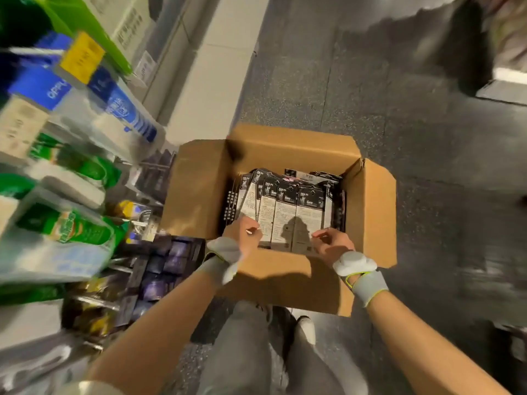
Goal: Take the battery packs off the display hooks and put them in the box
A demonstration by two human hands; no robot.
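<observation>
A brown cardboard box (pixel 196 189) stands open on the dark grey floor (pixel 427 155), with its four flaps folded outward. Inside it there are battery packs (pixel 288 220), flat cards printed in black and white. One row of them lies on top, side by side and a little fanned, and reaches from the middle of the box to its near edge. In this row I count at least four packs, and a fifth seems to show at the left end. More packs lie under the row and along the far and right walls of the box; how many they are cannot be counted. Both hands are at the near edge of the box. The left hand (pixel 243 232) has its fingers curled on the near left corner of the row and grips it. The right hand (pixel 330 243) has its fingers bent and pinches the near right corner of the same row. Each wrist carries one grey wrist band (pixel 370 287) with a yellow-green edge. At the left side of the box the display hooks (pixel 159 269) carry dark packets, but this part is blurred and no count is possible. Two legs in grey trousers (pixel 245 352) stand at the near side of the box.
</observation>
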